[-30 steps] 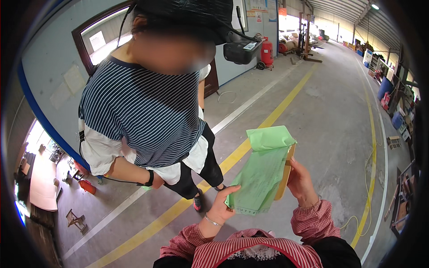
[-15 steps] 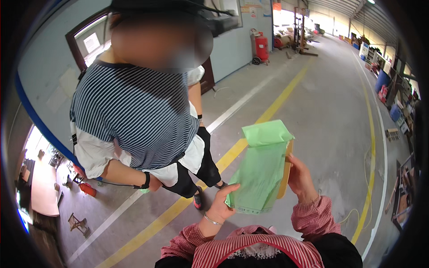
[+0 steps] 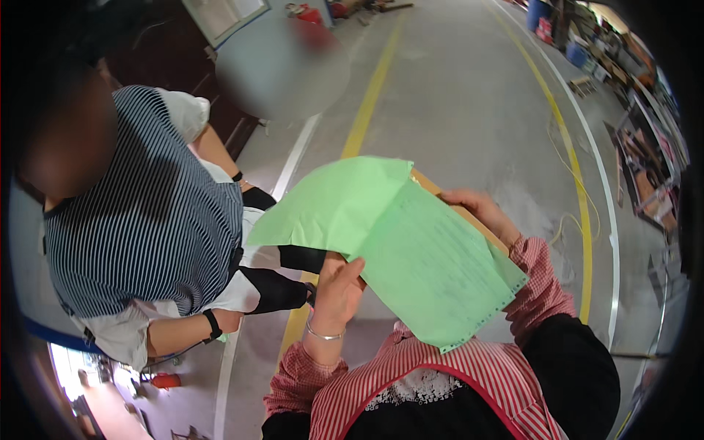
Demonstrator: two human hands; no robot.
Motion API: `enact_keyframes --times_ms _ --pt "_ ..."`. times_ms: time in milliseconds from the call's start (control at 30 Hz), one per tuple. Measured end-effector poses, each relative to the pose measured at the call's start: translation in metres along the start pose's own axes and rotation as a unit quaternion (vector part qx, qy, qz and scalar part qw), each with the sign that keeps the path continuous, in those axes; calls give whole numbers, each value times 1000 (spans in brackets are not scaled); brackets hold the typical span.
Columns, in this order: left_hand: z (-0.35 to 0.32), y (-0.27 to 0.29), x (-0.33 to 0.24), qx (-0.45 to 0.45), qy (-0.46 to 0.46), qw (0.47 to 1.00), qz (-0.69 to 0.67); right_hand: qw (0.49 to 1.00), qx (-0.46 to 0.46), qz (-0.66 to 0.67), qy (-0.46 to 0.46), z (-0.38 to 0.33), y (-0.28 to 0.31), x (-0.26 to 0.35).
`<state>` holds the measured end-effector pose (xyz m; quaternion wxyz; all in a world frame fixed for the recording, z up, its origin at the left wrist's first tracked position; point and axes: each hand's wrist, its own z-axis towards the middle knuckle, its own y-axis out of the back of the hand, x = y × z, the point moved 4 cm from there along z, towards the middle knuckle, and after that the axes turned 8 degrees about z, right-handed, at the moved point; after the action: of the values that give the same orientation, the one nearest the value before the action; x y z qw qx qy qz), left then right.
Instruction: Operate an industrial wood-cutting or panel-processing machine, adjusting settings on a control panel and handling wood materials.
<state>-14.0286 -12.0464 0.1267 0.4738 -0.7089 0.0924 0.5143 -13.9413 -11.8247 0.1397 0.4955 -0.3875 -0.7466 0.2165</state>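
Observation:
Green printed sheets (image 3: 447, 271) with a row of holes along the near edge are held in front of my chest. Their far part is a blank green flap (image 3: 341, 202), folded over toward the left. Under the right side runs the edge of a yellow-brown board or folder (image 3: 469, 218); most of it is hidden. My left hand (image 3: 341, 290) pinches the sheets' left edge, thumb on top. Gripping the brown edge and the sheets from the far right is my right hand (image 3: 482, 214), with its fingertips partly out of sight.
At the left stands a person in a striped top (image 3: 147, 213), close to the flap. Yellow floor lines (image 3: 367, 103) run along the grey floor. A pale cable (image 3: 579, 183) lies at the right, beside cluttered racks (image 3: 645, 176). Behind the person is a dark door (image 3: 169, 59).
The green sheets have turned and come nearer to me, and their far flap now spreads out to the left. My view has tilted down and right; the person appears further left.

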Motion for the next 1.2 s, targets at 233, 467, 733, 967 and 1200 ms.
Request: enact_keyframes --times_ms 233,467,733,967,1200 --pt "28 5 55 -54 75 995 -24 984 40 159 71 -7 65 -27" --pt "51 15 109 -49 41 995 -81 952 -10 189 242 -29 149 -49" --pt "81 2 172 3 56 991 -118 913 -175 -50 366 -52 205 -54" --pt "108 -12 220 46 115 983 -133 857 -265 -62 437 -75 242 -59" --pt "145 -28 281 160 204 955 -145 800 -337 -11 497 -93 291 -71"
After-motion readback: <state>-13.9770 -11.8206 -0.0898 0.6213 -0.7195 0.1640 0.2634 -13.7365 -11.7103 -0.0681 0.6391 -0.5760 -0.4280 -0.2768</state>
